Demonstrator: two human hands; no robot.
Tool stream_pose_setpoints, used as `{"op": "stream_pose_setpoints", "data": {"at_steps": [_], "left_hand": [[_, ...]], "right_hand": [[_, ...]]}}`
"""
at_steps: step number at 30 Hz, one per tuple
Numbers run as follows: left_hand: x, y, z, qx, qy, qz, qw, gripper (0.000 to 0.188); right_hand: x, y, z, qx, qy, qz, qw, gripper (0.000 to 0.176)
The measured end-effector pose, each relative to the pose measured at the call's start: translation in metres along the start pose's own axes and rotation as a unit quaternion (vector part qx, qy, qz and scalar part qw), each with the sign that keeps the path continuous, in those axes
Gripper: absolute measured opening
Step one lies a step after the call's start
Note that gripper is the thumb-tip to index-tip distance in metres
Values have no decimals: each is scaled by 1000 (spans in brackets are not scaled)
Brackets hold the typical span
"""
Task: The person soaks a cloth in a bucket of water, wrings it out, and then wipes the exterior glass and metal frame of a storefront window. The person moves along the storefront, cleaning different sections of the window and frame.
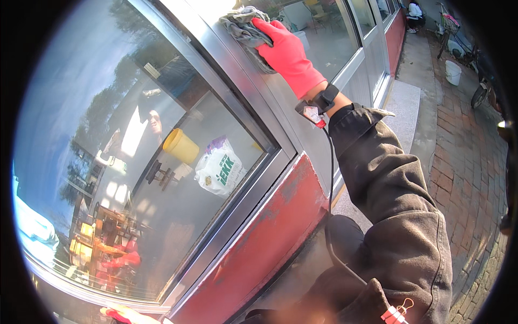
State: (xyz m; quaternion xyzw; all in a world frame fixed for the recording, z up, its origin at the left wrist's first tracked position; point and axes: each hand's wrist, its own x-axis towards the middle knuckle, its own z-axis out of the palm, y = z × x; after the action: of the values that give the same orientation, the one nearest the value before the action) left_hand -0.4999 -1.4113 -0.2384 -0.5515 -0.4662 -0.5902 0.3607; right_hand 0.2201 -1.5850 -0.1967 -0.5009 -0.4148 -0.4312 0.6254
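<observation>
My right hand (285,52), in a red rubber glove, holds a crumpled grey cloth (249,34) against the metal frame at the top of the view. The cloth lies on the upright aluminium post (259,91) between the large window pane and the door. A dark strap with a cable is around my right wrist. At the bottom left edge, my left hand (121,316) shows only in part, with some red on it, near the lower window frame (97,297); its fingers are mostly cut off. The window pane (178,218) carries reflections of sky and trees.
Below the window runs a red painted wall (259,235) with worn patches. Behind the glass are a yellow bucket (181,146) and a white printed bag (220,168). At right are a stone step (404,105), brick paving (453,182), a white bucket (453,73), a bicycle (449,30) and a crouching person (415,14).
</observation>
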Motion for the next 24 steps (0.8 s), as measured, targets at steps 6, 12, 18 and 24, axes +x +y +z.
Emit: {"op": "stream_pose_setpoints", "data": {"at_steps": [6,12,18,24], "left_hand": [[-14,-25,51,-35,-61,-94,993,74],[-18,-35,67,26,-46,-89,995,79],[-20,-75,99,-17,-6,-74,997,75],[-31,-79,107,-158,23,-106,981,66]], "right_hand": [[-153,-5,-78,-82,-223,158,958,58],[-63,5,-40,-83,-130,49,987,57],[1,-12,-6,-71,-32,31,996,56],[-137,-2,-67,-63,-178,160,969,56]]}}
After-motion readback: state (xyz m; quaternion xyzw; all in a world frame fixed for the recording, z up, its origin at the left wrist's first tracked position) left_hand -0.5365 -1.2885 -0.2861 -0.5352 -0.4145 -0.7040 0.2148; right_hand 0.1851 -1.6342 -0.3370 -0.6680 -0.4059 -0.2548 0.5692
